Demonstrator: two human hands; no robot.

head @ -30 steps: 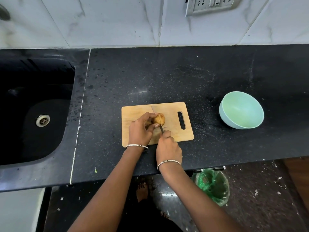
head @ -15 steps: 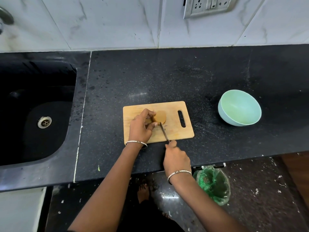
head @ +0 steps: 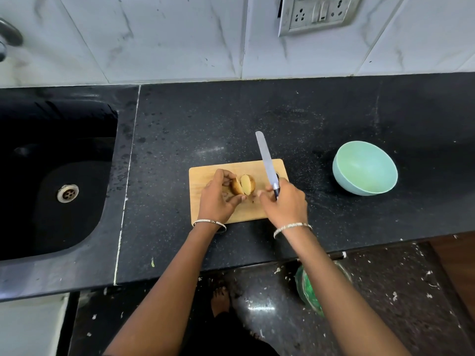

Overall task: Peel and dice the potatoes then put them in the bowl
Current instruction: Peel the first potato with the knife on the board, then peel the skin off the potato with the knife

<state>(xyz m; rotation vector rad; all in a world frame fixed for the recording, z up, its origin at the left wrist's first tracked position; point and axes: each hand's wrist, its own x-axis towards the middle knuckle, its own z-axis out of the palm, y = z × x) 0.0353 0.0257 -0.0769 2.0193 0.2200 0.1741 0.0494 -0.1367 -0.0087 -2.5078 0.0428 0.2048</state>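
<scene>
Where the potato [head: 243,185] lies: near the middle of the cutting board [head: 246,211], split into two halves that lean apart and meet at the base. The skin is brown and matt, the cut face pale yellow and smooth.
Left hand [head: 217,199]: curled round the left half, with fingers over its far side and the thumb tip at its near side. The right half stands just past those fingertips, its cut face open to view.
Right hand [head: 282,204]: wrapped tight round the knife's dark handle, over the board's right edge. One fingertip reaches toward the right half; I cannot tell whether it touches.
Knife [head: 266,158]: a long, narrow, flat steel blade with a rounded tip. It points away toward the wall, clear of the potato, with the tip past the board's far edge.
Board: pale wood, a rectangle with rounded corners, close to the counter's front edge.
Bowl [head: 365,165]: round, smooth and mint green. It sits on the counter to the right of the board, well apart from it.
Counter [head: 257,119]: black stone, speckled and glossy.
Sink [head: 51,227]: a black basin set in the counter's left end, with a round metal drain [head: 68,193].
Wrists: one thin metal bangle [head: 209,223] on each.
</scene>
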